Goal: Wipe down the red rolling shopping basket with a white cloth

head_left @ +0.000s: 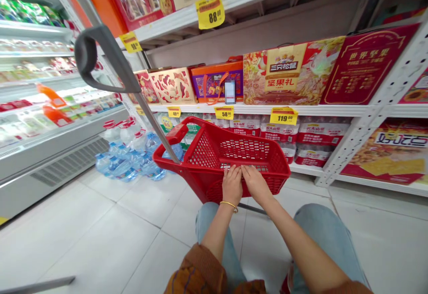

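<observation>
Red basket [207, 179] sat right in front of us, above the tiled floor [130, 245], between our knees and the shelving, long side toward us. Both our hands were on its near rim, just beside each other. Left hand [232, 182]: fingers pressed together, hooked over the rim. Right hand [255, 182]: same, fingers together and bent over the edge. Thumbs mostly out of sight, so we couldn't tell how hard we gripped. Gold bracelet [228, 204] was on the left wrist.

A red handle [174, 134] stood at the basket's left end. A metal pole [152, 118] ran past it, slanting up and left to a grey loop handle [124, 68]. Our knees in light blue jeans [323, 227] flanked the near side; a brown sleeve [204, 265] showed on the left arm.

Behind the basket, lower shelf: red-wrapped bottle packs [279, 128]. Middle shelf, left to right: a cream patterned box [174, 86], a purple-orange box [203, 82], a gold-red gift box [289, 75], a dark red box [369, 64]. A small phone-like rectangle [229, 92] showed in front of the purple-orange one, its face too blurred to read. Yellow tags along that edge read 49, 58 and 119.

Further left, big clear water bottles [125, 160] stood on the floor beside a lit chiller [36, 169].
</observation>
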`<state>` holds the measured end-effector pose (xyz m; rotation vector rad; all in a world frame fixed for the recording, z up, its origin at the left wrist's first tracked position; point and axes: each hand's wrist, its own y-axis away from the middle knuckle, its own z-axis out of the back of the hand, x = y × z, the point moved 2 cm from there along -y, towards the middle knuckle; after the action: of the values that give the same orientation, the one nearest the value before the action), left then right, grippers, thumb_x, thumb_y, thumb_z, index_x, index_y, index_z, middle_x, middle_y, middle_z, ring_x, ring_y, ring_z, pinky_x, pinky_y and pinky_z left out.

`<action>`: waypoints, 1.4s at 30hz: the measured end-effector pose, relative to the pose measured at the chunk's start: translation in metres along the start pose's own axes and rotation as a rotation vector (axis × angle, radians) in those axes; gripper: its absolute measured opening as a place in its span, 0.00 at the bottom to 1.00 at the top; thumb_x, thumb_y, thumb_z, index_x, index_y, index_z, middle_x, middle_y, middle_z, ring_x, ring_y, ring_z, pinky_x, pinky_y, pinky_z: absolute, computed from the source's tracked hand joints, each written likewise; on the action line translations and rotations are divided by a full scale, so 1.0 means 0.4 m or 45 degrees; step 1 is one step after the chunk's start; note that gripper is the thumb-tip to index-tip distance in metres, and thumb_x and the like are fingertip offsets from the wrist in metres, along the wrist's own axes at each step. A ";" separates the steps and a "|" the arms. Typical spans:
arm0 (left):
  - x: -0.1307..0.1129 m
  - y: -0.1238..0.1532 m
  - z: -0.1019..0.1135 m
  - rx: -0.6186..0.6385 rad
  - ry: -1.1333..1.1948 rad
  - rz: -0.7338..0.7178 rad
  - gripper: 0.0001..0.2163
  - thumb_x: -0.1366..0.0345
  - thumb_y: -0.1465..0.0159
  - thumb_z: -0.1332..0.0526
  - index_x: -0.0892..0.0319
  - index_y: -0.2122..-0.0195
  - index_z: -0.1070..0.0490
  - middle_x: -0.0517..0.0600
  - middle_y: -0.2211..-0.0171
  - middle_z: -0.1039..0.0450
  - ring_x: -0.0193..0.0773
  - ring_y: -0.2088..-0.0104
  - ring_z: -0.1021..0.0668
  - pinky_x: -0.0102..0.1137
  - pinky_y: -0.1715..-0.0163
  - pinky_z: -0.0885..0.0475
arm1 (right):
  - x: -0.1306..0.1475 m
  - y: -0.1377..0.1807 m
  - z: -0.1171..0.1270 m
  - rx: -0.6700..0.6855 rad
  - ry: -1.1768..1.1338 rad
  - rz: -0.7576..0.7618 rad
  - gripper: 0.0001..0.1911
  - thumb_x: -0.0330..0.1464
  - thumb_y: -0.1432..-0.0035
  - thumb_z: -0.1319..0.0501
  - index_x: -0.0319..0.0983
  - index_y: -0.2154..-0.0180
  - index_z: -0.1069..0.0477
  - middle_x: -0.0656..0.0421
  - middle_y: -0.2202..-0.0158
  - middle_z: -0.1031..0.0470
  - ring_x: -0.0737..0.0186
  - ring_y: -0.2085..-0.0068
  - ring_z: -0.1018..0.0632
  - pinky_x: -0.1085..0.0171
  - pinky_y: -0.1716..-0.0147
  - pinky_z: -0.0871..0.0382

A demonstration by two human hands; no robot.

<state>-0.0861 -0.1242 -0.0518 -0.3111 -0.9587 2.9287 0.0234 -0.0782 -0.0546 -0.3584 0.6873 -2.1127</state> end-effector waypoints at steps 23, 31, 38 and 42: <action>0.014 -0.008 0.021 -0.024 0.138 -0.065 0.13 0.69 0.32 0.50 0.56 0.51 0.30 0.50 0.51 0.25 0.40 0.44 0.30 0.46 0.39 0.43 | -0.149 0.111 0.035 -0.052 0.134 -0.078 0.20 0.29 0.35 0.51 0.34 0.43 0.38 0.46 0.54 0.27 0.53 0.54 0.27 0.54 0.55 0.30; 0.031 0.004 0.035 -0.043 0.176 -0.035 0.12 0.67 0.32 0.50 0.55 0.52 0.30 0.49 0.52 0.24 0.40 0.44 0.30 0.47 0.39 0.45 | -0.099 0.110 0.030 -0.112 0.152 -0.134 0.19 0.26 0.35 0.53 0.30 0.44 0.37 0.43 0.55 0.27 0.53 0.55 0.27 0.55 0.56 0.30; 0.059 0.010 0.072 -0.007 0.138 -0.003 0.12 0.64 0.31 0.50 0.54 0.52 0.29 0.49 0.52 0.24 0.41 0.42 0.31 0.49 0.38 0.47 | -0.039 0.099 0.018 -0.108 0.186 -0.218 0.19 0.26 0.36 0.50 0.31 0.44 0.36 0.44 0.54 0.27 0.52 0.54 0.27 0.54 0.54 0.31; 0.053 0.008 0.089 -0.015 0.035 0.028 0.14 0.64 0.32 0.50 0.56 0.48 0.31 0.52 0.47 0.28 0.45 0.39 0.35 0.53 0.38 0.47 | -0.010 0.080 0.016 -0.061 0.201 -0.262 0.19 0.24 0.38 0.47 0.31 0.46 0.35 0.44 0.54 0.27 0.53 0.55 0.26 0.55 0.54 0.31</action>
<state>-0.1140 -0.1453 -0.0295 -0.3636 -0.9753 2.9316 0.0498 -0.0924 -0.0683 -0.3015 0.8240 -2.3414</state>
